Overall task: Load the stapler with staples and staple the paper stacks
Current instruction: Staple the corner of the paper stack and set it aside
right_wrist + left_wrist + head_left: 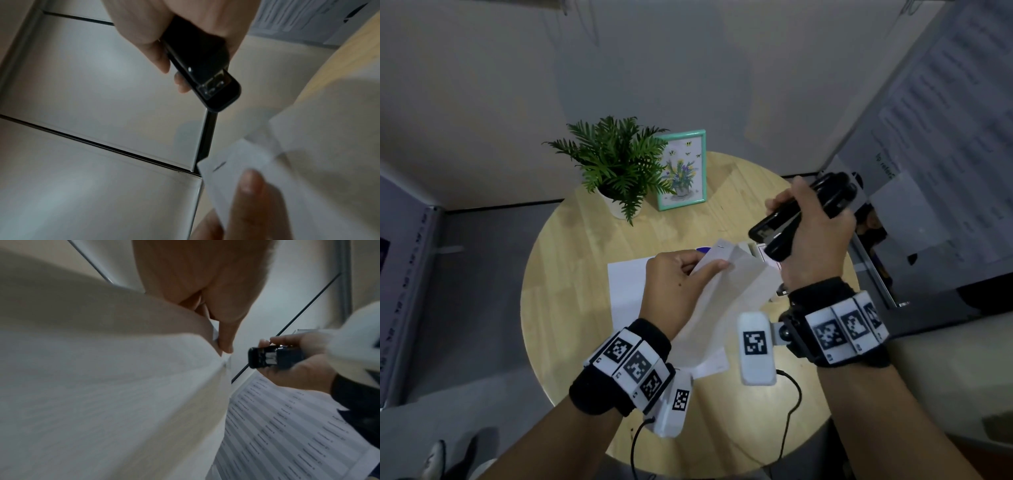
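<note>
Above a round wooden table, the left hand pinches a lifted paper stack between thumb and fingers, a staple visible at its top corner; at about two o'clock from it, just apart, the right hand grips a black stapler with fingers curled round; more white paper lies flat on the table beneath; a potted plant and framed picture stand at twelve o'clock.

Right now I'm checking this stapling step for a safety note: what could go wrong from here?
1. The left hand holds the paper stack in mid-air, so it bends; sheets may shift.
2. The left thumb pinches close to the corner staple; another staple there could nip it.
3. The right hand grips the stapler off the table, so aim may wobble.
</note>
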Tool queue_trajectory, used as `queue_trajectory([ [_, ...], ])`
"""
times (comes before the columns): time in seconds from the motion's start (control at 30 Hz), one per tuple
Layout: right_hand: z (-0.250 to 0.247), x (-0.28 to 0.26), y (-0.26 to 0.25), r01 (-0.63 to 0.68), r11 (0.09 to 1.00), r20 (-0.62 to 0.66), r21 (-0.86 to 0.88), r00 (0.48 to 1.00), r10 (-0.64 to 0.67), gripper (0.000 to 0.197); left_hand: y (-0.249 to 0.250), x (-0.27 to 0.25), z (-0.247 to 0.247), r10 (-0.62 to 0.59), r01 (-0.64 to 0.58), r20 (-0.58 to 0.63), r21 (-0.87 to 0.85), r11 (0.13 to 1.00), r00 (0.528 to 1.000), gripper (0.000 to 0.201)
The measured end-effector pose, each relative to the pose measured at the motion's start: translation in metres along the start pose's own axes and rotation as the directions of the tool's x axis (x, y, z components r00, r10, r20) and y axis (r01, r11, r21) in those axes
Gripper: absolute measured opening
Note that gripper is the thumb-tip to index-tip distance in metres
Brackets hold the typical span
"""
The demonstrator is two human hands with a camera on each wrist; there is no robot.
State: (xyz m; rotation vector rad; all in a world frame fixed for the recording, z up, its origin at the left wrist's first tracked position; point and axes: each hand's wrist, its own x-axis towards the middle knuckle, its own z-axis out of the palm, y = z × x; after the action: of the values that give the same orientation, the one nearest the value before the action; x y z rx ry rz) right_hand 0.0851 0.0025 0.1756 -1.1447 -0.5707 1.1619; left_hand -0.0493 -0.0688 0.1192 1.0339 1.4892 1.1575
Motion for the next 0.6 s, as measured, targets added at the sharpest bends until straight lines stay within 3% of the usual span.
queue_trajectory([
  [0.07, -0.007, 0.0, -0.007, -0.033, 0.997, 0.014, -0.065, 0.999, 0.034, 0.02, 0.004, -0.001, -0.005, 0.061, -0.058, -0.06, 0.04, 0.997, 0.996, 0.02],
  [0.2, -0.017, -0.012, -0.012, -0.097, 0.947, 0.179, -0.307, 0.971, 0.157, 0.023, 0.018, -0.001, -0.008, 0.253, -0.227, -0.189, 0.152, 0.962, 0.949, 0.013],
  [0.3, -0.016, -0.025, -0.015, -0.122, 0.94, 0.258, -0.319, 0.943, 0.21, 0.018, 0.032, -0.003, -0.006, 0.499, -0.425, -0.259, 0.293, 0.857, 0.827, 0.004],
  [0.43, -0.016, -0.035, -0.019, -0.176, 0.947, 0.35, -0.268, 0.898, 0.266, 0.011, 0.032, -0.003, -0.002, 0.726, -0.618, -0.166, 0.421, 0.664, 0.667, 0.012],
  [0.6, -0.019, -0.035, -0.024, -0.237, 0.938, 0.373, -0.252, 0.871, 0.32, 0.029, 0.024, -0.003, -0.001, 0.822, -0.67, -0.065, 0.545, 0.504, 0.566, 0.03],
])
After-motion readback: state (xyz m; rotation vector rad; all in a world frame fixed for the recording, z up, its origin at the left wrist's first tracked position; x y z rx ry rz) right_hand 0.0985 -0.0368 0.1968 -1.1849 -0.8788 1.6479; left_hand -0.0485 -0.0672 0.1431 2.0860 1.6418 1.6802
